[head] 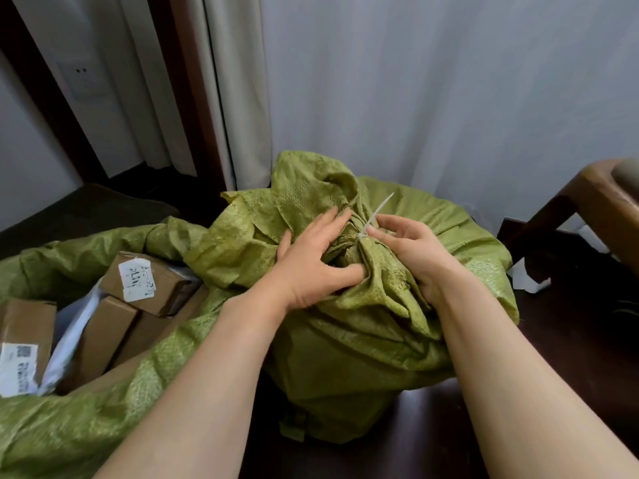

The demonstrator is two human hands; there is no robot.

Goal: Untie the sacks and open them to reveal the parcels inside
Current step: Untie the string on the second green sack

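Head view: left hand [311, 267] spread flat on tied green woven sack [345, 340], right hand [411, 250] pinching its white zip tie [375, 214], cardboard parcels [148, 281] to its left.

green woven sacks [363, 333], brown parcels [145, 281] w/ white labels [136, 280], white tie [375, 216]
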